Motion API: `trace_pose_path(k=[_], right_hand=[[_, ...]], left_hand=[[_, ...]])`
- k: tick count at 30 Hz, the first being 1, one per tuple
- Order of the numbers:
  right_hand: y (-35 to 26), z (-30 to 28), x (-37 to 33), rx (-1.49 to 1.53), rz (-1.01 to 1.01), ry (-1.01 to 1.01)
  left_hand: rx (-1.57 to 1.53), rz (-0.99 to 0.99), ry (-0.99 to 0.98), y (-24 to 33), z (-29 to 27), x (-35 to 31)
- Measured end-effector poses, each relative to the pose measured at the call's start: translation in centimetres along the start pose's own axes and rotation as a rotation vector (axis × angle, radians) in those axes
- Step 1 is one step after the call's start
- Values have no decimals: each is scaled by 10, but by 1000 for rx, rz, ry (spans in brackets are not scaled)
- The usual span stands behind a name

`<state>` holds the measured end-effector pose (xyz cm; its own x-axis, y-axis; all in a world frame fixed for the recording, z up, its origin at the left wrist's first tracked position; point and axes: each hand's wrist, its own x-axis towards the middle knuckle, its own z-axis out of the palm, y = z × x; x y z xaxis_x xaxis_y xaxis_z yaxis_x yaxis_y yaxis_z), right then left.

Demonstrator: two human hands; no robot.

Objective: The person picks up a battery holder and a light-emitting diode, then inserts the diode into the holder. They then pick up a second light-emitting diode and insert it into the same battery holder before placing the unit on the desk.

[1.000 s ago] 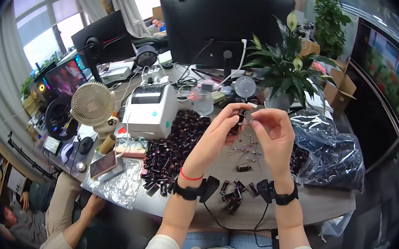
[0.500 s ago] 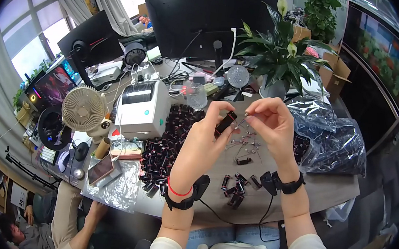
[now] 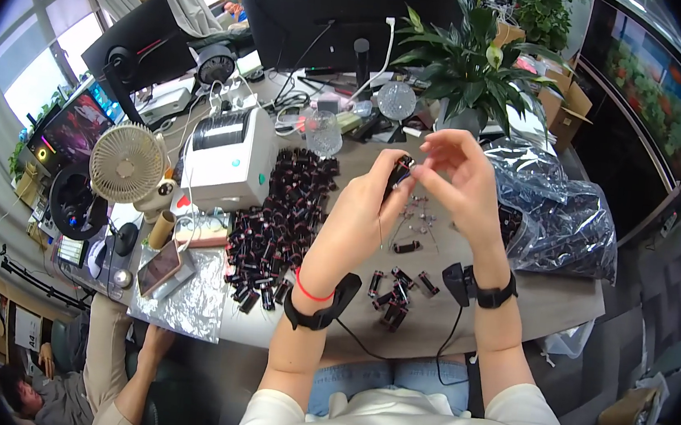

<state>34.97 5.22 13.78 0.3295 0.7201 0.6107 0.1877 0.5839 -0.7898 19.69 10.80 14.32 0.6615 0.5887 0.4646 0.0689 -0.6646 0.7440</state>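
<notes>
My left hand (image 3: 366,203) is closed around a small black cylinder (image 3: 399,173), held tilted above the table between thumb and fingers. A thin wire hangs below it. Close beside it is my right hand (image 3: 462,179), its thumb tip at the cylinder's upper end and its other fingers raised apart from the thumb; the tips are slightly blurred. Under the hands lie several small parts with wire leads (image 3: 422,212) and a single black cylinder (image 3: 407,246). Nearer me is a small group of similar cylinders (image 3: 393,300).
A large pile of black cylinders (image 3: 273,231) lies left, beside a white label printer (image 3: 226,161). Right are dark plastic bags (image 3: 554,212). A potted plant (image 3: 472,78) and cut-glass cup (image 3: 323,135) stand behind. Cables run from my wrist straps. Another person (image 3: 69,391) is at lower left.
My right hand has moved to the cylinder's end, and its fingers have spread from their pinch on a small part. The cylinder is tilted more upright. The whole view has shifted slightly.
</notes>
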Motion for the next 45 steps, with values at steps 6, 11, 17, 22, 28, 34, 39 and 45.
trace_pose_path(k=[6,11,17,22,28,34,39,45], right_hand=[[1,-7,-3,-36,27,-181],[-29,-13,-5,-183,-190,-60],[-28,-23,-6,-168,-56,-164],[-25,-25,-5,-154,30,-223],[-28,-27,-1,-129,37,-212],[-36,-26,-7,-224,-35,-244],[-31,-20,-13,-248,-122,-172],[-32,-15,-12,-294,-165,-83]], left_hand=[[-66,92,98,-9,14,-9],[129,214,63,24,6,4],[290,232,57,21,6,-5],[332,130,-11,27,3,-7],[163,128,-173,22,-12,-3],[-87,159,-367,25,-31,-8],[-159,-22,-297,28,-21,-6],[38,167,-108,22,-2,-2]])
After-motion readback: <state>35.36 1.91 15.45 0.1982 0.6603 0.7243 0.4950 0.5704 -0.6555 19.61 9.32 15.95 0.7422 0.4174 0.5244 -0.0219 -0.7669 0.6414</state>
